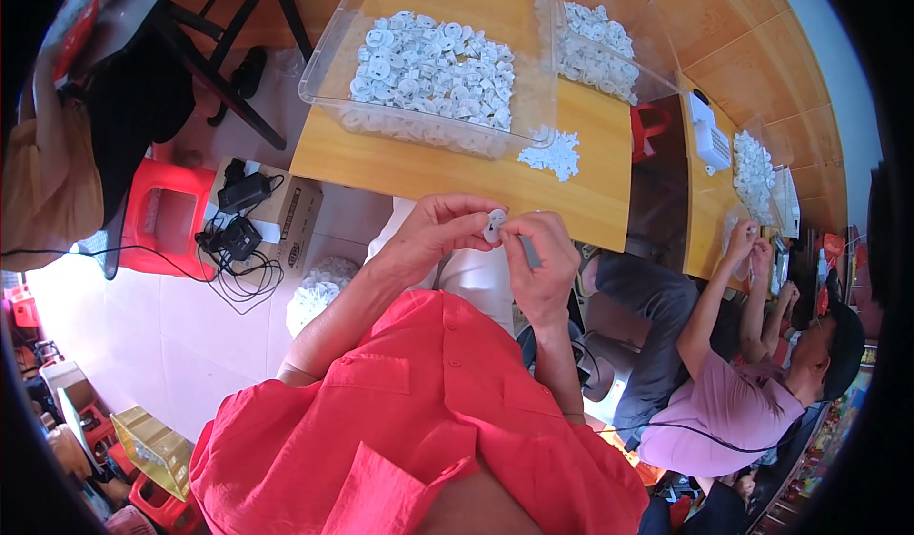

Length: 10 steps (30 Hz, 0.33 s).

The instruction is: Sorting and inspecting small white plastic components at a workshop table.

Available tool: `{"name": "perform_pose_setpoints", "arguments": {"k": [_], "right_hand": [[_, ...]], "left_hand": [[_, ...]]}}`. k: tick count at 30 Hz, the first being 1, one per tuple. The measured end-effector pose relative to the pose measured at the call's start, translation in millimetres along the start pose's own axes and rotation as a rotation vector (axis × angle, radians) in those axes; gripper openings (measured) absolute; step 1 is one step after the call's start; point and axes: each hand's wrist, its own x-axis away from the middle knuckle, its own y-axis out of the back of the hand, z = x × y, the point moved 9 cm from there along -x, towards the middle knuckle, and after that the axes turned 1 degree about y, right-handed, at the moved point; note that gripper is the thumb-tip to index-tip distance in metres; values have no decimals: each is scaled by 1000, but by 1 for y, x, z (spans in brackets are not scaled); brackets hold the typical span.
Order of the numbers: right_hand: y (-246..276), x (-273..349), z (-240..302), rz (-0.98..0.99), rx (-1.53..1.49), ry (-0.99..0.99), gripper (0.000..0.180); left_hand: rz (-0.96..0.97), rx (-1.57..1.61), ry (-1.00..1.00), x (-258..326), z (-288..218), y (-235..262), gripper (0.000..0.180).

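Note:
Between my two hands, just off the near table edge, is a small round white plastic part [495,226] with dark openings in it. My left hand [446,233] pinches it from the left between thumb and fingers. From the right, the thumb and forefinger of my right hand [541,254] close on its edge. Beyond them a clear plastic bin [333,105] full of similar white parts [428,69] stands on the wooden table [381,175]. A loose pile of small white pieces [552,155] lies right of the bin.
A second clear bin [595,49] of white parts stands at the back right. On the right a person in a pink shirt [724,402] works at another table. To the left are a red stool [162,216] and a cardboard box [300,221] with black adapters and cables [238,240].

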Motion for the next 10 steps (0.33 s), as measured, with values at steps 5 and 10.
{"name": "perform_pose_setpoints", "arguments": {"k": [5,10], "right_hand": [[-8,5,-13,40,-55,-43,12],[-18,16,-43,47,-597,-380,14]], "left_hand": [[-20,-40,14,1,5,6,27],[-17,61,74,3,2,-2,27]]}}
